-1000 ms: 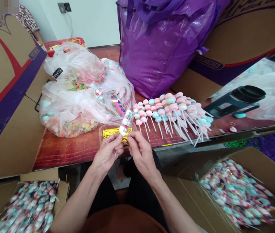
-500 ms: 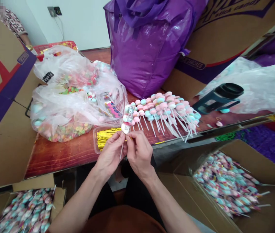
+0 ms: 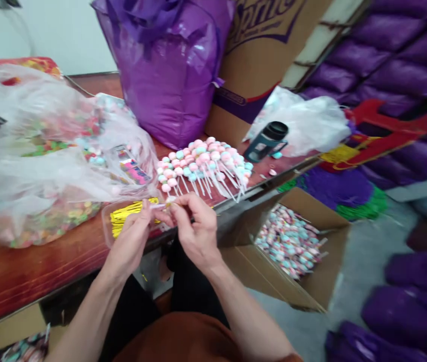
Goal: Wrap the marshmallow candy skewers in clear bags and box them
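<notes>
So both hands, left hand (image 3: 132, 236) & right hand (image 3: 194, 226), pinch 1 candy stick (image 3: 159, 205) (blurred) w/ 1 tray of yellow ties (image 3: 125, 218) beneath.

Two hands, one purple bag (image 3: 168, 70), one dark bottle (image 3: 267, 141), one open carton (image 3: 304, 281), one tray of yellow ties (image 3: 130, 216); the candy sticks (image 3: 202, 163) are too many to count.

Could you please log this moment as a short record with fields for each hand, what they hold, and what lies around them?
left hand: pinches the near end of a small candy stick
right hand: pinches the same candy stick, blurred
under hands: clear tray of yellow twist ties
table: red wood
on table left: clear bags of mixed sweets
on table centre: heap of pink and blue candy skewers
behind: purple bag, dark bottle lying down
floor right: carton of wrapped candies
</notes>
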{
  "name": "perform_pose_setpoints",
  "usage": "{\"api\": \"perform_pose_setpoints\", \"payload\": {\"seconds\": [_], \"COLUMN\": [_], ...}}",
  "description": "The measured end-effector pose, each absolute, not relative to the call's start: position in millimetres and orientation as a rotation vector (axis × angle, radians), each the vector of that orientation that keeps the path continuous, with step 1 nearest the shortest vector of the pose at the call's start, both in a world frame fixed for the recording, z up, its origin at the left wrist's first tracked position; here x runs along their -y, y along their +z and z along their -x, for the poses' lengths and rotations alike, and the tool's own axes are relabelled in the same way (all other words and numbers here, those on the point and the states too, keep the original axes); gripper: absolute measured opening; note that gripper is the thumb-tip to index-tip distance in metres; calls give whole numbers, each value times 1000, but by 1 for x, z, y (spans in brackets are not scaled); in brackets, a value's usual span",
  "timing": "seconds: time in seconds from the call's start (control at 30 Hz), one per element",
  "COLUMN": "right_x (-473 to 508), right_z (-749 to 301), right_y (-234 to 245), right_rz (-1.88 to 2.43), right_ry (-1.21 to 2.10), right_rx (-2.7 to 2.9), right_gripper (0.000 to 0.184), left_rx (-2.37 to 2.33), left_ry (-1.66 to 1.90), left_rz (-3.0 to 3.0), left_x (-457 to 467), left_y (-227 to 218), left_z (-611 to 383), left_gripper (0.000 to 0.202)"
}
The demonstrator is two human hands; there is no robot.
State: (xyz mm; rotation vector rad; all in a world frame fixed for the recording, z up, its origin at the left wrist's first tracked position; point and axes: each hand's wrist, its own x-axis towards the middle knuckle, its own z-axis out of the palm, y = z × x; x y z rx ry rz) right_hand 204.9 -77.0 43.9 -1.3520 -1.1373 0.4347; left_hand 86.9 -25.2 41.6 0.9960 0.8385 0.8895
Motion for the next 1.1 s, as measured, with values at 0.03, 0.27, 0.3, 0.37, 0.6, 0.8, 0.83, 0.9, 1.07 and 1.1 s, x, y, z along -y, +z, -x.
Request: {"api": "perform_pose_setpoints", "payload": {"seconds": [0.03,0.27,0.3,0.37,0.6,0.8,0.83,0.9,1.07,1.1], "right_x": [79,120,127,143,216,218,211,196,152,146], "right_z": [-205,-220,-223,-232,-319,-385,-379,-357,-301,-295], "right_y": [43,29,25,12,-76,-152,-150,-137,-97,-92], "right_rz": [1338,1342,1343,1359,1362,1373,1369,1346,1390,1405], "right_ry": [405,701,756,826,486,522,552,630,726,744], "right_rx": [1136,723,670,617,-40,-248,-226,-176,17,59], "right_gripper": [16,27,27,27,27,25,27,32,39,40], "left_rx": [-864,-872,-882,-887,-778,-1198,-1363,-1705,-1848,-1862], "left_ry": [850,732,731,718,600,987,970,806,734,726], "left_rz": [-971,-989,-1051,-1234,-1605,-1747,-1844,-2046,-2055,-2043], "left_x": [27,44,48,56,57,-72,-97,-142,-203,-208], "left_y": [40,31,27,19,10,22,22,17,-7,-10], "left_z": [-90,-128,-136,-151,-173,-123,-112,-96,-83,-82], "left_gripper": [40,31,30,22,13,19,22,27,24,21]}}
